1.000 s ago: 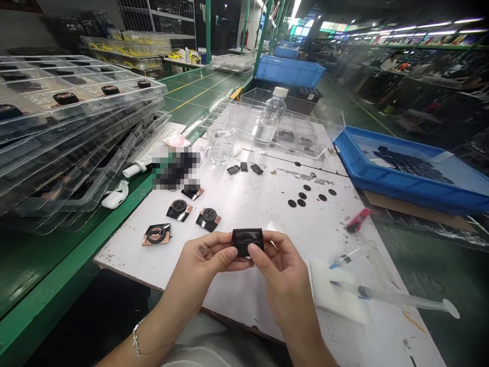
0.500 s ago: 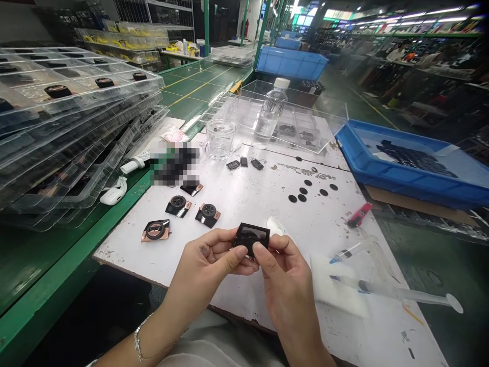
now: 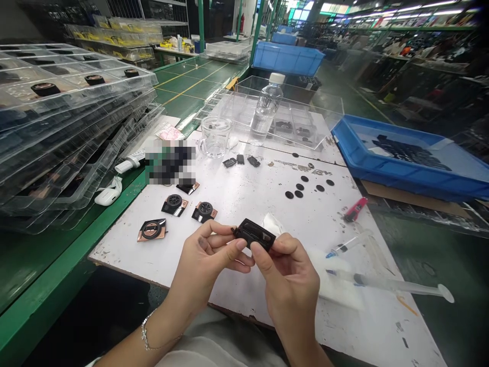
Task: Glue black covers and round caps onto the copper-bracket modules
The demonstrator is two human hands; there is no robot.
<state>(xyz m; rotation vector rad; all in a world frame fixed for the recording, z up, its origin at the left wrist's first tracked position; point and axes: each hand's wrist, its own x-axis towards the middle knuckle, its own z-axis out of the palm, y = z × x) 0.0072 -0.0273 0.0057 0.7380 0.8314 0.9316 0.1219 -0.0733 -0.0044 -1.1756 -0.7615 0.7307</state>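
Note:
Between my two hands is a small black rectangular plastic part (image 3: 254,234) with a framed recess, raised above the front of the white table (image 3: 153,265). My left hand (image 3: 210,252) pinches its left end between thumb and fingers. My right hand (image 3: 288,262) grips the right end, thumb on the near edge. Left of them lie several copper-and-black square pieces with black wheel-shaped rings, among them one ringed piece (image 3: 152,230) and one with a spoked wheel (image 3: 205,210). A crumpled white tissue (image 3: 272,223) sits just behind my right fingers.
Small black parts (image 3: 240,160) and several black discs (image 3: 299,187) lie farther back. Behind stand a glass mug (image 3: 216,138) and a water bottle (image 3: 266,109). At right are a pink cutter (image 3: 355,209), syringes (image 3: 397,284) and a blue bin (image 3: 405,168). Clear trays (image 3: 76,122) are stacked left.
The black part has turned in my hands, its right end now lower and its recess showing at another angle. Both hands still hold it. The whole view has shifted slightly.

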